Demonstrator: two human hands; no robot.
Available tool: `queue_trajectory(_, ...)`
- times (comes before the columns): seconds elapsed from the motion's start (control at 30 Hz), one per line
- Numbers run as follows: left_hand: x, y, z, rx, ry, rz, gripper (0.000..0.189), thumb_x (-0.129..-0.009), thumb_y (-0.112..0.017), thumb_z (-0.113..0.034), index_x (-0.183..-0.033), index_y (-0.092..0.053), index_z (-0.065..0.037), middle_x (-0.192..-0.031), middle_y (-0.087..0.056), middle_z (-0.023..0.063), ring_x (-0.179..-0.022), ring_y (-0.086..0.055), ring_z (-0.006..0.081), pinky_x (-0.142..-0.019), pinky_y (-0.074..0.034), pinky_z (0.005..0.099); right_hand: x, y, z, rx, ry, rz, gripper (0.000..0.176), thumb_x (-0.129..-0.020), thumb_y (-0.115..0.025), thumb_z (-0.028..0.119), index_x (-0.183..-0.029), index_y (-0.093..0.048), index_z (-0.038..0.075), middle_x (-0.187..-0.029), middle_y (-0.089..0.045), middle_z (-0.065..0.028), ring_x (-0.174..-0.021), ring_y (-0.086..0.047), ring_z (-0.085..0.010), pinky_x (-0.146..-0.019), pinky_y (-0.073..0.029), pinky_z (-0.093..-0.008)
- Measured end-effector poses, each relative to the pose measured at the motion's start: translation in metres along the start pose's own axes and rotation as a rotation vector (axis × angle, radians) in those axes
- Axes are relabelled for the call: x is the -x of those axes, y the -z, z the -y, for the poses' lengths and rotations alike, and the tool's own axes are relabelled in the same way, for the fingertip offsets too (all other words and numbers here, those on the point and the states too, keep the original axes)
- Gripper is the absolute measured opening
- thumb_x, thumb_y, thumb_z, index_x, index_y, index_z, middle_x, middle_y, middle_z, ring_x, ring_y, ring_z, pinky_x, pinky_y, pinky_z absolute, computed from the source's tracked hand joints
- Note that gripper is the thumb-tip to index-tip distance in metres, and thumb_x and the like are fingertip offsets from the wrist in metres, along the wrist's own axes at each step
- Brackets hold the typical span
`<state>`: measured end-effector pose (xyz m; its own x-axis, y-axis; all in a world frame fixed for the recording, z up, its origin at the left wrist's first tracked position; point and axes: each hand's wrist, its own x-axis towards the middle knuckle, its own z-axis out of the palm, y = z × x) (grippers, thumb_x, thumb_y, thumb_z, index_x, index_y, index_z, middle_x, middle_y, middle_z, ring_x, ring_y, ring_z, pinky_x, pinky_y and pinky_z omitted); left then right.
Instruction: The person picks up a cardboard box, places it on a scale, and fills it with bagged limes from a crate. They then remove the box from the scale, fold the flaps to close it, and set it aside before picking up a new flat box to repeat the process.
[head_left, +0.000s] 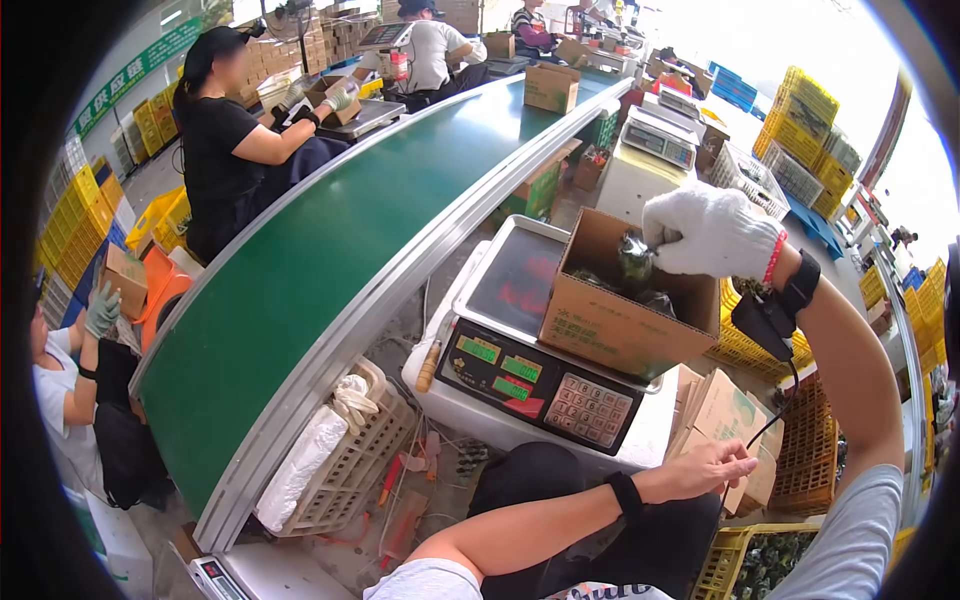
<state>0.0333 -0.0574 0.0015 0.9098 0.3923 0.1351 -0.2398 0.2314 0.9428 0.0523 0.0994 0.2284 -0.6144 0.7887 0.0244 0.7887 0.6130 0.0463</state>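
Observation:
My right hand (705, 232), in a white knitted glove, is closed on the top of a clear plastic bag of dark green produce (634, 262). It holds the bag at the mouth of an open cardboard box (625, 325). More wrapped dark green packs show inside, partly hidden by the box walls. Under the box is a digital weighing scale (540, 385) with green-lit displays and a keypad. My bare left hand (700, 472) hovers over my lap beside flattened cartons (730, 425), its fingers loosely stretched. A black cable (775, 415) from my right wrist runs past its fingertips.
A green conveyor belt (330, 280) with a metal rail passes left of the scale, carrying a carton (551, 88). Below stands a white plastic basket (345, 455). At lower right, a yellow crate (725, 560) holds dark green produce. Several co-workers sit across the belt.

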Motion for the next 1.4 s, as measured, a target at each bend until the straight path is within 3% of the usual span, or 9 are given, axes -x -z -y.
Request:
queue_trajectory(0.27, 0.001, 0.001, -0.001, -0.018, -0.022, -0.003, 0.044, -0.105, -0.051, -0.048, -0.109, -0.058, -0.005, -0.087, -0.06, 0.0012, -0.076, -0.056, 0.0091, -0.072, -0.047, 0.0263, 0.018, 0.009, -0.003, -0.345, -0.089, -0.159, 0.018, -0.086, -0.069, 0.015, -0.095, -0.068, 0.0, -0.075, -0.064, -0.0033, -0.068, -0.059, -0.0114, -0.062, -0.047, -0.0283)
queue_trajectory(0.4, -0.003, 0.0, 0.005, 0.017, -0.014, -0.016, 0.044, -0.105, -0.051, -0.047, -0.108, -0.058, -0.004, -0.086, -0.06, 0.0018, -0.076, -0.057, 0.0101, -0.071, -0.048, 0.0266, 0.026, 0.007, 0.001, -0.313, -0.108, -0.179, 0.016, -0.088, -0.065, 0.013, -0.099, -0.066, 0.001, -0.074, -0.061, -0.0014, -0.068, -0.057, -0.0087, -0.062, -0.047, -0.0263)
queue_trajectory(0.47, -0.004, -0.003, 0.008, -0.004, -0.042, -0.062, 0.045, -0.104, -0.054, -0.047, -0.104, -0.059, -0.003, -0.082, -0.063, 0.0041, -0.074, -0.06, 0.0125, -0.068, -0.05, 0.0284, 0.035, 0.0, 0.002, -0.609, -0.12, -0.265, 0.012, -0.092, -0.059, 0.006, -0.102, -0.062, 0.002, -0.079, -0.062, -0.0001, -0.071, -0.056, -0.0057, -0.063, -0.047, -0.0219)
queue_trajectory(0.6, -0.004, -0.004, 0.008, -0.036, -0.088, -0.086, 0.045, -0.103, -0.056, -0.047, -0.103, -0.06, -0.002, -0.082, -0.067, 0.0074, -0.074, -0.065, 0.0155, -0.068, -0.052, 0.0307, 0.068, 0.008, 0.005, -0.674, -0.242, -0.276, 0.019, -0.095, -0.056, 0.019, -0.102, -0.06, 0.002, -0.078, -0.052, 0.0043, -0.066, -0.046, -0.0027, -0.059, -0.036, -0.02)
queue_trajectory(0.67, -0.004, -0.004, 0.008, -0.039, -0.093, -0.082, 0.045, -0.103, -0.056, -0.047, -0.103, -0.06, -0.002, -0.083, -0.068, 0.008, -0.075, -0.065, 0.016, -0.069, -0.052, 0.0315, 0.084, -0.006, 0.006, -0.596, -0.266, -0.629, 0.02, -0.096, -0.05, 0.025, -0.103, -0.056, 0.008, -0.071, -0.041, 0.0073, -0.06, -0.033, 0.0002, -0.053, -0.024, -0.0203)
queue_trajectory(1.07, -0.003, -0.004, 0.006, -0.034, -0.051, -0.068, 0.044, -0.104, -0.056, -0.045, -0.101, -0.06, -0.002, -0.083, -0.067, 0.0072, -0.076, -0.064, 0.0155, -0.071, -0.052, 0.0321, 0.139, -0.028, 0.003, -0.704, -0.305, -0.543, 0.02, -0.094, -0.053, 0.023, -0.106, -0.056, 0.008, -0.08, -0.047, 0.0069, -0.065, -0.035, 0.0005, -0.058, -0.026, -0.0183)
queue_trajectory(1.27, 0.001, -0.004, 0.008, -0.026, -0.075, -0.089, 0.043, -0.104, -0.056, -0.044, -0.101, -0.06, -0.001, -0.083, -0.067, 0.0073, -0.077, -0.063, 0.0165, -0.072, -0.051, 0.0329, 0.252, -0.043, 0.008, -0.624, -0.676, -0.583, 0.018, -0.088, -0.051, 0.026, -0.085, -0.051, 0.008, -0.076, -0.037, 0.0044, -0.062, -0.031, -0.0035, -0.054, -0.023, -0.0239)
queue_trajectory(1.37, 0.013, -0.01, -0.008, -0.028, -0.141, -0.075, 0.044, -0.103, -0.057, -0.044, -0.103, -0.061, -0.001, -0.083, -0.069, 0.0088, -0.078, -0.065, 0.0184, -0.071, -0.052, 0.0343, 0.367, -0.051, 0.002, -0.515, -1.026, -0.436, 0.001, -0.085, -0.048, 0.005, -0.084, -0.048, 0.006, -0.08, -0.041, 0.0031, -0.064, -0.034, -0.006, -0.057, -0.03, -0.0215)
queue_trajectory(1.4, 0.02, -0.011, -0.02, -0.031, -0.169, -0.05, 0.044, -0.103, -0.057, -0.045, -0.103, -0.061, -0.001, -0.083, -0.068, 0.0089, -0.079, -0.065, 0.0182, -0.071, -0.052, 0.0343, 0.414, -0.057, -0.003, -0.4, -1.143, -0.374, 0.009, -0.082, -0.046, -0.002, -0.086, -0.051, 0.004, -0.076, -0.046, 0.0015, -0.062, -0.044, -0.0083, -0.057, -0.039, -0.0234)
